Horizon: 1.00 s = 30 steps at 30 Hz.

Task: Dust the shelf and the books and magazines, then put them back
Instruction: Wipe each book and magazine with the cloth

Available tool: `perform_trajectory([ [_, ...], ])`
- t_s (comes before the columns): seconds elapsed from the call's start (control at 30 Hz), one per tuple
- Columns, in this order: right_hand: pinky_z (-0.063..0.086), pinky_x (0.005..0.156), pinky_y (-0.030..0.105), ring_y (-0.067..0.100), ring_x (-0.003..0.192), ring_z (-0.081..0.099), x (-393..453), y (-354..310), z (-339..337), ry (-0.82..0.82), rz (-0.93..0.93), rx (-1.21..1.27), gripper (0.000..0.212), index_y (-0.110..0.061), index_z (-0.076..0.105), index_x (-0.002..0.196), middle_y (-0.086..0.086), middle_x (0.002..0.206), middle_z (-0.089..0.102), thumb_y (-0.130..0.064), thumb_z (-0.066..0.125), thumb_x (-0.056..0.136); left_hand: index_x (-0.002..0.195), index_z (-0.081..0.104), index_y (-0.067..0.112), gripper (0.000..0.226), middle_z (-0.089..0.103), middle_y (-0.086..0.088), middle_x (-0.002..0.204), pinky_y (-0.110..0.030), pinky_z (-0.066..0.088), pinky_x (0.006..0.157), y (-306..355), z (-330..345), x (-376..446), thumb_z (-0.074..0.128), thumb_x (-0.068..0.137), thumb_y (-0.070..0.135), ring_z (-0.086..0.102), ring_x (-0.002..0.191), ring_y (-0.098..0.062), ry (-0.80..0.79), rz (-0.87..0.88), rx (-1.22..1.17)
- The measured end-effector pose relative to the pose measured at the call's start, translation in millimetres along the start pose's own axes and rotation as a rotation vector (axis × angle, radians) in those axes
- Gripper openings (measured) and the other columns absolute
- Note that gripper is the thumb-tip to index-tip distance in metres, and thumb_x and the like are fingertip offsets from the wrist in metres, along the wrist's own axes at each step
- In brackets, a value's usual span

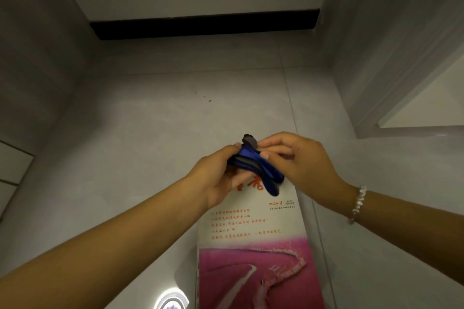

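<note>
A blue and grey cloth is bunched between both hands in the middle of the view. My left hand grips its left end with curled fingers. My right hand pinches its right side and the dark grey tip that sticks up. Below the hands a magazine with a white top, red lettering and a pink picture lies flat on the grey tiled floor. Its top edge is hidden by the cloth and my left hand.
A white wall with a black skirting strip closes the far side. A grey cabinet side rises at the right, another panel at the left. A bright light reflection shows on the floor near the bottom edge.
</note>
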State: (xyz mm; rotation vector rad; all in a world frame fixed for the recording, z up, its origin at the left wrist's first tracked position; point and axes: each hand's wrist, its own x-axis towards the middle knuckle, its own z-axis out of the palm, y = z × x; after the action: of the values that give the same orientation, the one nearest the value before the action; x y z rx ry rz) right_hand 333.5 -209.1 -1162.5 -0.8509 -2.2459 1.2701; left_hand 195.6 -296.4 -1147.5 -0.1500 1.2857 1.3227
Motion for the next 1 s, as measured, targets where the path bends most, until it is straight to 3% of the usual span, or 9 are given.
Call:
perform_trajectory([
  [0.17,0.053,0.085,0.022,-0.002,0.088,0.067,-4,1,4,-0.038,-0.021,0.029,0.020,-0.033,0.063,0.098,-0.013,0.092,0.073,-0.017,0.067,0.086,0.110,0.065,0.002,0.036,0.068,-0.014,0.097,-0.026,0.058,0.060,1,-2,2,0.060,0.090,0.033,0.070,0.084,-0.019,-0.066,0.023,0.033],
  [0.23,0.055,0.083,0.024,-0.001,0.089,0.067,-5,1,4,-0.081,-0.027,0.047,0.019,-0.033,0.063,0.099,-0.011,0.093,0.073,-0.020,0.067,0.086,0.108,0.066,0.003,0.031,0.068,-0.014,0.102,-0.027,0.059,0.066,-1,-4,2,0.063,0.089,0.028,0.068,0.091,-0.021,-0.066,0.031,0.107],
  [0.33,0.055,0.081,0.026,0.007,0.088,0.070,-6,0,4,-0.112,0.016,0.188,0.014,-0.027,0.064,0.099,-0.005,0.088,0.075,-0.022,0.065,0.085,0.097,0.063,0.003,0.011,0.068,-0.012,0.086,-0.030,0.058,0.074,-5,-7,2,0.059,0.091,0.011,0.067,0.082,-0.020,0.018,0.034,0.158],
  [0.47,0.052,0.084,0.019,0.001,0.094,0.066,-3,6,7,-0.112,0.054,0.214,0.020,-0.032,0.063,0.101,-0.010,0.096,0.071,-0.020,0.067,0.085,0.094,0.058,0.004,0.005,0.067,-0.010,0.078,-0.026,0.059,0.063,-7,-10,0,0.057,0.092,0.009,0.067,0.076,-0.020,0.008,0.059,0.149],
  [0.63,0.046,0.085,0.009,-0.009,0.104,0.059,-4,5,15,-0.216,0.103,0.231,0.046,-0.040,0.056,0.111,-0.021,0.108,0.062,-0.043,0.067,0.067,0.107,0.063,-0.002,0.021,0.068,-0.016,0.096,-0.026,0.059,0.070,-6,-13,-3,0.057,0.092,0.012,0.066,0.089,-0.022,-0.105,0.053,0.112],
  [0.83,0.048,0.090,0.014,-0.002,0.100,0.064,-11,13,17,-0.194,0.099,0.211,0.045,-0.039,0.058,0.108,-0.007,0.112,0.068,-0.026,0.077,0.069,0.104,0.066,-0.002,0.020,0.071,-0.018,0.097,-0.026,0.059,0.071,-11,-23,-8,0.061,0.089,0.011,0.068,0.088,-0.023,-0.093,0.011,0.125],
  [1.0,0.045,0.089,0.009,-0.010,0.100,0.060,-19,5,25,-0.255,0.024,0.137,0.052,-0.047,0.052,0.110,-0.030,0.105,0.060,-0.039,0.073,0.063,0.103,0.067,-0.002,0.021,0.071,-0.017,0.093,-0.026,0.060,0.068,-12,-27,-10,0.065,0.087,0.012,0.070,0.083,-0.022,-0.060,-0.016,0.149],
])
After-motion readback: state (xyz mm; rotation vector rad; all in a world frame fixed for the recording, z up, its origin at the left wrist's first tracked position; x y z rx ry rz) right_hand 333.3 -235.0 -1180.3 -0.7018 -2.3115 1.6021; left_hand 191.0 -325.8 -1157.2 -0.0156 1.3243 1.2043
